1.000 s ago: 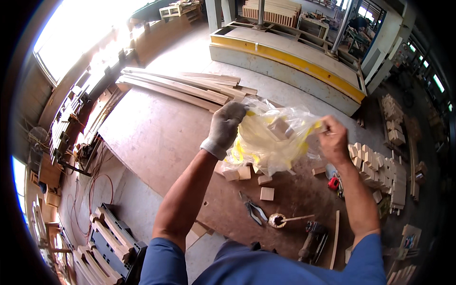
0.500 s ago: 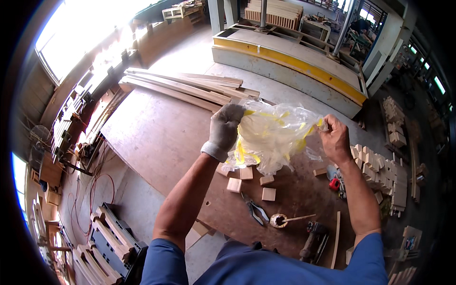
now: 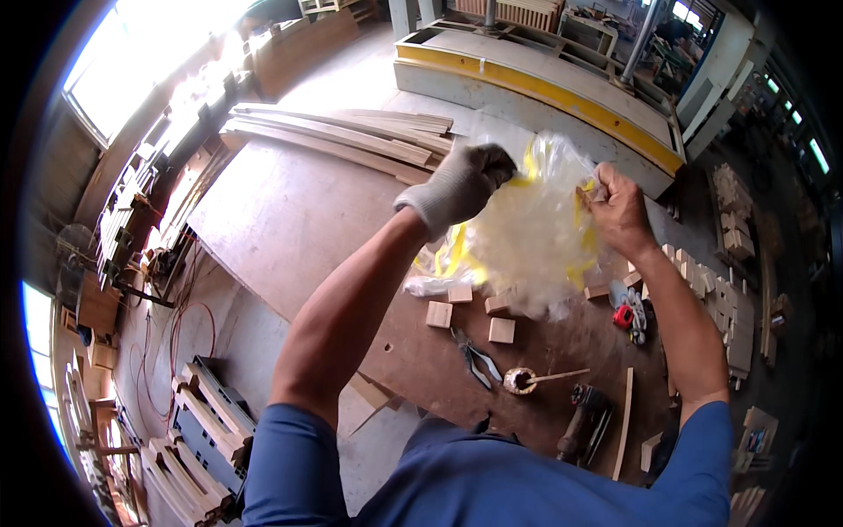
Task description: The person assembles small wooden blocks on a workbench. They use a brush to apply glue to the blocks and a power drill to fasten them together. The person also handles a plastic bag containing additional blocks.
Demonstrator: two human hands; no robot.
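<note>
A clear plastic bag [image 3: 531, 233] with yellow stripes hangs above the workbench [image 3: 290, 228], blurred in places. My left hand [image 3: 461, 184], in a pale knitted glove, is closed on its upper left edge. My bare right hand [image 3: 620, 211] pinches the bag's right edge. Whether anything is inside the bag I cannot tell. Just below it on the bench lie several small wooden blocks [image 3: 439, 314]. Pliers [image 3: 474, 358] with open handles rest closer to me, beside a small round pot [image 3: 520, 380] with a stick leaning out of it.
Long wooden strips [image 3: 334, 140] lie across the bench's far side. On the right are stacked wood pieces [image 3: 733, 316] and a red tape measure [image 3: 623, 317]. A dark power tool [image 3: 584, 426] lies near my body. Beyond the bench stands a large yellow-edged machine [image 3: 536, 83].
My left hand has moved right and up, nearer my right hand, along the bag's edge. The bag now hangs more upright and bunched between the hands. The view has shifted slightly.
</note>
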